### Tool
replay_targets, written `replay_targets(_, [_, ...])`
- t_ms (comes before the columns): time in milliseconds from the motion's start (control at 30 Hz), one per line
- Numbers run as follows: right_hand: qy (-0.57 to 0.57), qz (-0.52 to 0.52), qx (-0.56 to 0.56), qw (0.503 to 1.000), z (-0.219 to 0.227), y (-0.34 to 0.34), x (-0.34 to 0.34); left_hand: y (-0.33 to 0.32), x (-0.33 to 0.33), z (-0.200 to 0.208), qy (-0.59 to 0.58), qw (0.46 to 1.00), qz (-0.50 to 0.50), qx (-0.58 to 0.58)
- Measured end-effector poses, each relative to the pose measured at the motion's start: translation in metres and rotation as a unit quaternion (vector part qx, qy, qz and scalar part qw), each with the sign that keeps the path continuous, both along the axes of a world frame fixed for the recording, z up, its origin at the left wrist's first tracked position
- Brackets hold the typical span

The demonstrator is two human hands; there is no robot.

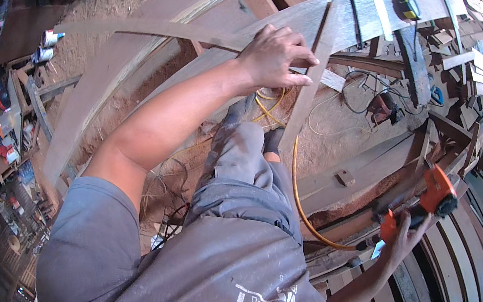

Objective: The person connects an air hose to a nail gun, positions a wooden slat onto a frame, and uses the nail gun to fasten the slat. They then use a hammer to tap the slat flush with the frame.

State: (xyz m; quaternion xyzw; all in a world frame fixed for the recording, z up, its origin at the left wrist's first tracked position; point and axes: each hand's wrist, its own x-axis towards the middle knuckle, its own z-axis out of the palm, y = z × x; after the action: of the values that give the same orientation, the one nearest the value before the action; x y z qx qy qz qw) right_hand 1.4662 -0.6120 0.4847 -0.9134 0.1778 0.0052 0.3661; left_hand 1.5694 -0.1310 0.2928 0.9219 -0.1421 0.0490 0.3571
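My left hand (279, 56) is raised over a long pale wooden strip (178, 31) that runs leftward from under the wrist. Its thumb and fingers are curved but apart, with the tips at the edge of a narrow upright board (306, 101). Whether they touch that board I cannot tell. Out to the right, my right hand (405, 235) is wrapped round the grip of an orange and black nail gun (438, 190). A yellow air hose (296, 199) curves up to the nail gun's handle end.
Wide curved planks (99, 85) stretch across the left and top. A yellow and black tape measure (408, 6) lies on the top one. Another power tool (383, 108) and cords rest on the dusty ground. Stacked boards (455, 255) fill the right; cluttered goods (10, 149) stand at left.
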Motion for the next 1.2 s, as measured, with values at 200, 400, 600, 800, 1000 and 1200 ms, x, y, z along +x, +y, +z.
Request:
replay_targets(200, [0.155, 0.107, 0.105, 0.976, 0.0, 0.138, 0.046, 0.002, -0.003, 0.006, 0.031, 0.999, 0.002, 0.007])
replay_targets(400, [0.182, 0.162, 0.133, 0.961, -0.012, 0.193, 0.07, 0.0, -0.004, 0.003, 0.009, 1.0, 0.017, -0.002])
replay_targets(600, [0.269, 0.189, 0.017, 0.944, -0.007, 0.239, 0.113, 0.001, -0.002, 0.001, 0.008, 1.0, 0.012, 0.008])
replay_targets(800, [0.29, 0.217, -0.005, 0.932, -0.012, 0.251, 0.124, 0.003, -0.002, -0.002, -0.011, 1.0, 0.006, 0.018])
replay_targets(1000, [0.28, 0.255, -0.017, 0.925, -0.02, 0.248, 0.129, 0.002, -0.002, -0.001, -0.022, 0.999, 0.017, 0.017])
replay_targets(1200, [0.281, 0.261, -0.051, 0.922, -0.018, 0.255, 0.131, 0.0, -0.003, -0.002, -0.014, 0.999, 0.019, 0.026])
